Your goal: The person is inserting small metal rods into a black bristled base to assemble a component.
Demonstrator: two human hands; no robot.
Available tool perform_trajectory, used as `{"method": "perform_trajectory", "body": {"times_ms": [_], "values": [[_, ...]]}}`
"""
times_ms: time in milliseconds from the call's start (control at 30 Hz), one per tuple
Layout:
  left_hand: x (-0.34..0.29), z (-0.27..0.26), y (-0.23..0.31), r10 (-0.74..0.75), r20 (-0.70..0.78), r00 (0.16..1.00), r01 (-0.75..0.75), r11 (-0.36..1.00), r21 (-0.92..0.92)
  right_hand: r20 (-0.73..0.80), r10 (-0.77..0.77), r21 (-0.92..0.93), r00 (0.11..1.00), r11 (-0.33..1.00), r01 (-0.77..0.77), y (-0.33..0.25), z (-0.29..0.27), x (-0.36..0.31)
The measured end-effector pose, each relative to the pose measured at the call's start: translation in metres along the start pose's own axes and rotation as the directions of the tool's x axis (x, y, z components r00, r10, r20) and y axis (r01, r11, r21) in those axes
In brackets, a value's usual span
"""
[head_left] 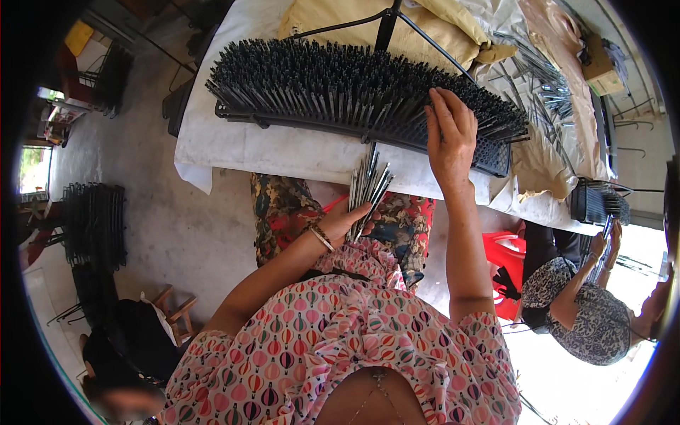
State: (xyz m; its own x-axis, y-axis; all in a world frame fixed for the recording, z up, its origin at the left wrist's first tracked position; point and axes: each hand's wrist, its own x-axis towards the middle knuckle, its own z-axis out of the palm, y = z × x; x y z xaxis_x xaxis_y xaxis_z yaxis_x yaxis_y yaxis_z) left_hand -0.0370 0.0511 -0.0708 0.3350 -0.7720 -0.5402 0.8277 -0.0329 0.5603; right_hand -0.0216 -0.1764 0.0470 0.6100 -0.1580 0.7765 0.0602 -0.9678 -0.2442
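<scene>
My left hand (343, 222) is closed around a bundle of thin, silvery-grey metal rods (370, 177), held upright above my lap. In front of me, a long black rack (304, 124) on the table is packed with dark thin rods (312, 74) standing on end. At the rack's right part, my right hand (452, 131) reaches over the front edge. Its thumb and fingers come together among the rod tops, and what they pinch is too small to make out. Some of the grid holes (489, 152) below that hand show without rods.
A white cloth (205, 142) covers the table. Behind the rack stand a black metal frame (387, 28) and yellowish sacking (319, 18). Loose rods (545, 78) lie at far right. A co-worker (581, 304) handles rods at another rack (602, 202). Dark racks (94, 227) stand at left.
</scene>
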Motion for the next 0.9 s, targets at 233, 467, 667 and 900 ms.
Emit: {"method": "perform_trajectory", "body": {"times_ms": [233,467,667,900], "values": [[-0.01,-0.015,-0.002,-0.04,0.107,0.993,0.03,0.995,0.097,0.019,0.006,-0.108,1.0,0.994,-0.004,0.0,0.002,0.003],[-0.04,-0.029,0.01,0.016,0.053,0.998,-0.02,0.998,0.065,0.042,0.067,-0.081,0.997,0.995,-0.064,-0.007,0.005,-0.013],[-0.043,-0.046,0.016,0.11,-0.109,0.988,-0.116,0.992,-0.047,0.14,-0.146,0.273,0.979,0.956,0.104,-0.022,-0.006,-0.034],[-0.031,-0.041,0.012,0.126,-0.208,0.97,-0.144,0.987,-0.071,0.604,-0.213,0.295,0.768,0.955,0.033,-0.032,0.014,-0.092]]}}
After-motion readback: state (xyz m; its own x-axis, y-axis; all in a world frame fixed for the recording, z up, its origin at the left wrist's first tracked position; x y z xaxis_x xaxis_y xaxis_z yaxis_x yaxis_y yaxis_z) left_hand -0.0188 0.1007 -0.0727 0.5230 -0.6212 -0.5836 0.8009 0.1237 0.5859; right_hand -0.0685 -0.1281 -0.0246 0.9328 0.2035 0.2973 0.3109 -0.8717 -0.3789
